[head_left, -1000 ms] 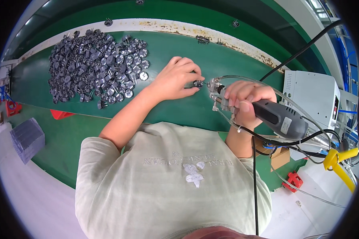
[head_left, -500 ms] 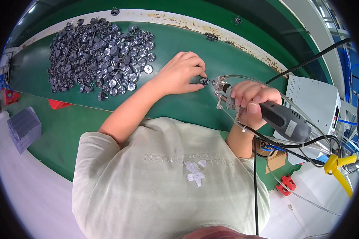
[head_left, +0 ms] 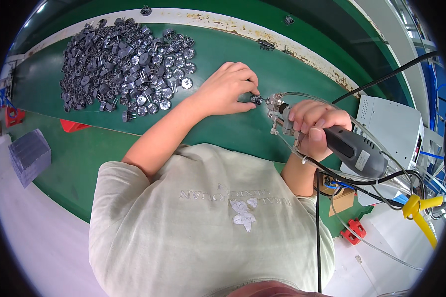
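My left hand (head_left: 227, 90) rests on the green belt (head_left: 223, 54) and pinches a small dark round part (head_left: 256, 100) between thumb and fingers. My right hand (head_left: 314, 126) grips a grey powered hand tool (head_left: 349, 148) with a metal nose (head_left: 277, 111); the tip of the nose meets the small part. Cables and a clear tube trail from the tool's rear toward the right. A large pile of several similar grey round parts (head_left: 121, 67) lies on the belt to the far left of my left hand.
A white control box (head_left: 394, 131) stands at the right edge with black cables. A yellow clamp (head_left: 421, 213) and red clips (head_left: 353, 230) lie lower right. A grey ribbed block (head_left: 29, 156) and a red piece (head_left: 73, 125) sit at the left.
Both hands stay joined at the small part and tool tip. The view has shifted slightly, so the pile and hands sit a little higher and further right in the picture.
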Available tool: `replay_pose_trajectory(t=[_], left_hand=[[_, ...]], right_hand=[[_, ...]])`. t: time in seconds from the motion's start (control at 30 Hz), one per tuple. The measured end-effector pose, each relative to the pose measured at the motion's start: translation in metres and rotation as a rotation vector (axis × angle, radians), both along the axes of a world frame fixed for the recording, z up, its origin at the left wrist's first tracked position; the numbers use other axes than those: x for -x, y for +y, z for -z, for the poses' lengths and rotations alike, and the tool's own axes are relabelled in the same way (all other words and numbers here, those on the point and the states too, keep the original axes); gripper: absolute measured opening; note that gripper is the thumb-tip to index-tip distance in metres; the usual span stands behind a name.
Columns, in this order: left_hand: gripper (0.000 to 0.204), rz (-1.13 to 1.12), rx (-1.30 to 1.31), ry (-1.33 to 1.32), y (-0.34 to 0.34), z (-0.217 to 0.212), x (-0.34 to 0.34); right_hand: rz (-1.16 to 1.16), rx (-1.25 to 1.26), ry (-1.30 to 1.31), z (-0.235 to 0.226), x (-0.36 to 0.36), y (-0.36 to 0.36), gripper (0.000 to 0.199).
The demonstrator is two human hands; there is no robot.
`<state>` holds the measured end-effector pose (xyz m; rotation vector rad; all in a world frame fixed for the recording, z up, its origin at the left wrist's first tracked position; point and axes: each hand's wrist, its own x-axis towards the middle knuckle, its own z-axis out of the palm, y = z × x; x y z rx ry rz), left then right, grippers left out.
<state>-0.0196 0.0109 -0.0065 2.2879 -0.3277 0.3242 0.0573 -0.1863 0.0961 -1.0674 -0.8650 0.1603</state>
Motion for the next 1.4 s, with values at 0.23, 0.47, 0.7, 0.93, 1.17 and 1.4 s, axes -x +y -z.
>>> replay_pose_trajectory(t=[0.23,0.47,0.7,0.93,1.17,1.4], left_hand=[[0.024,0.014,-0.001,0.005,0.0,-0.002,0.002],[0.025,0.032,-0.008,-0.002,0.0,0.0,0.001],[0.028,-0.012,-0.011,-0.031,-0.001,0.001,0.003],[0.027,0.032,-0.01,-0.017,0.001,0.0,0.003],[0.026,0.037,-0.006,-0.005,0.002,-0.001,0.003],[0.027,0.04,-0.008,0.0,0.002,-0.001,0.003]], right_hand=[[-0.005,0.068,-0.065,0.0,0.002,0.004,0.025],[-0.072,0.159,0.017,-0.004,0.004,0.012,0.028],[-0.061,0.018,-0.041,-0.029,0.004,-0.003,0.027],[-0.084,0.02,0.038,-0.009,0.005,-0.002,0.022],[-0.111,0.028,0.029,-0.004,0.004,-0.002,0.023],[-0.121,0.048,0.023,-0.005,0.005,0.0,0.024]])
